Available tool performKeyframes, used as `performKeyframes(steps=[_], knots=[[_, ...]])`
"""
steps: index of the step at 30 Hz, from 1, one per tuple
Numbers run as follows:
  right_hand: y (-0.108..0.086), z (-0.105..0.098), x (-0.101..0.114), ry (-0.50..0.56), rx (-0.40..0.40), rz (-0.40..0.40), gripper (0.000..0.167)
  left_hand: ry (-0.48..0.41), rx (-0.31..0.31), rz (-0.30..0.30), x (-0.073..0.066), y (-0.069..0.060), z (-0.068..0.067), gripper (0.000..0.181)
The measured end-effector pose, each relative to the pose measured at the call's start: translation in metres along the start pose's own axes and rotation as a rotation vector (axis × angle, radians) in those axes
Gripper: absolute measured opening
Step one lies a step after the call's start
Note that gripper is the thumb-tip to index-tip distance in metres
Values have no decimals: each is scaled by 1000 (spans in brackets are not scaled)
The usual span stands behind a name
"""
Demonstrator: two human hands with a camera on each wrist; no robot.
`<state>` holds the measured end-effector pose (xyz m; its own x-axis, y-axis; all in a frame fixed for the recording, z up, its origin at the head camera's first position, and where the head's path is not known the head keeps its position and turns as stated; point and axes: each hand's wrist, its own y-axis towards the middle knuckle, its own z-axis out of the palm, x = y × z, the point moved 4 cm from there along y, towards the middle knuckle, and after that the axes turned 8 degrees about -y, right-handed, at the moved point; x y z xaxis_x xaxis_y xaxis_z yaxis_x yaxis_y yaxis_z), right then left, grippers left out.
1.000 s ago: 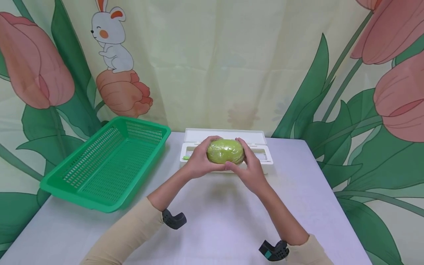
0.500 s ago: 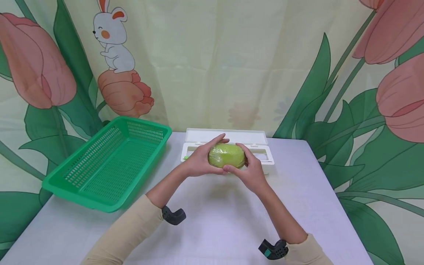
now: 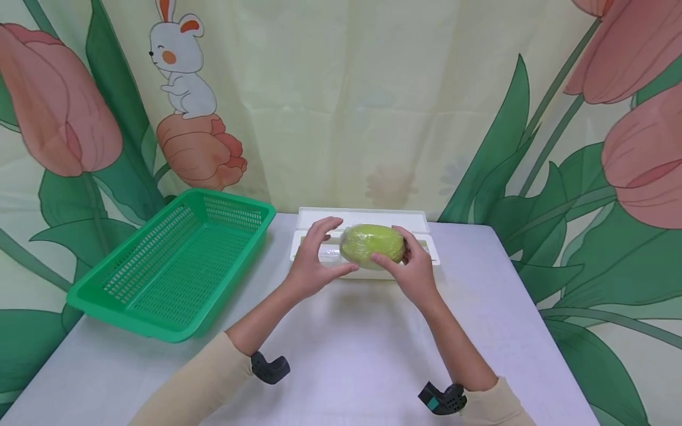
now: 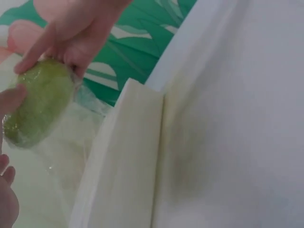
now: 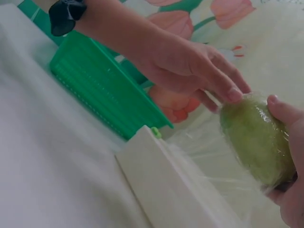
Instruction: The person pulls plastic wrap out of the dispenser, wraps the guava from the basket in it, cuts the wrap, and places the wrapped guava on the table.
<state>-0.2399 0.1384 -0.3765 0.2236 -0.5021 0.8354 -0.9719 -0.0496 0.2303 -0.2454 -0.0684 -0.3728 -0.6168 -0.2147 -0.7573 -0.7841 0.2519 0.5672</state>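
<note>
A green mango-like fruit (image 3: 367, 244) wrapped in clear cling film is held above the white cling film box (image 3: 367, 274). My right hand (image 3: 418, 273) grips its right end, thumb in front and fingers behind. On the other side my left hand (image 3: 311, 266) is spread, thumb and fingers apart; in the right wrist view its fingertips (image 5: 233, 94) are at the fruit's upper edge, and I cannot tell whether they touch. Clear film (image 5: 204, 156) stretches between fruit and box. The box's lid (image 3: 362, 218) stands raised at the back, and the film roll (image 3: 328, 253) partly shows.
A green plastic basket (image 3: 176, 272) with slotted walls stands on the left of the white-covered table (image 3: 341, 367). Behind the table hangs a curtain (image 3: 319, 106) printed with tulips and a rabbit. Small black devices (image 3: 270, 368) are worn on both wrists.
The left hand has come off the fruit's left side and spread, moving slightly left. The right hand has shifted the fruit a little right, uncovering part of the film roll.
</note>
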Motion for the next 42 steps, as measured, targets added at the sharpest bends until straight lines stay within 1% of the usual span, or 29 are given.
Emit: performKeyframes(steps=[2,5,8,11,12,15,16,18,20,22,24,25,28,31,33,35,38,40,42], knots=[[1,-1,-1,16,8,14,80,-25,-19,15,1,-3,1,78],[3,0,0,49,38,17,87,-82,-23,2,3,-5,4,72],[3,2,-2,133,70,9,90,-132,-46,-56,6,-5,6,71],[2,4,-5,190,83,-29,89,-182,-72,-131,10,-3,6,71],[2,3,-6,183,77,-47,89,-201,-78,-152,11,-3,6,70],[3,2,-9,91,34,-96,86,-235,-84,-209,13,0,6,69],[4,1,-11,62,20,-98,84,-240,-78,-223,14,0,6,69],[5,0,-14,9,-2,-81,83,-246,-59,-232,15,1,5,69],[5,1,-17,-9,-6,-44,82,-214,-25,-219,16,2,5,72],[6,1,-18,-18,-6,-13,80,-172,8,-186,17,2,6,77],[8,2,-18,-34,0,-3,78,-119,26,-152,18,2,6,80],[9,3,-18,-46,4,-6,76,-97,24,-142,19,2,6,78],[10,3,-17,-72,30,-30,77,-75,5,-136,22,2,5,71],[11,3,-16,-117,49,-63,87,-74,-6,-160,24,3,4,64],[11,3,-18,-143,48,-79,94,-72,3,-184,26,3,4,62],[12,4,-19,-166,37,-86,95,-59,21,-215,28,3,4,61],[14,5,-23,-170,29,-81,86,11,50,-272,32,1,5,67],[15,7,-25,-177,25,-74,80,84,73,-305,35,-1,5,75],[16,9,-28,-197,22,-68,75,163,95,-326,38,-3,6,81]])
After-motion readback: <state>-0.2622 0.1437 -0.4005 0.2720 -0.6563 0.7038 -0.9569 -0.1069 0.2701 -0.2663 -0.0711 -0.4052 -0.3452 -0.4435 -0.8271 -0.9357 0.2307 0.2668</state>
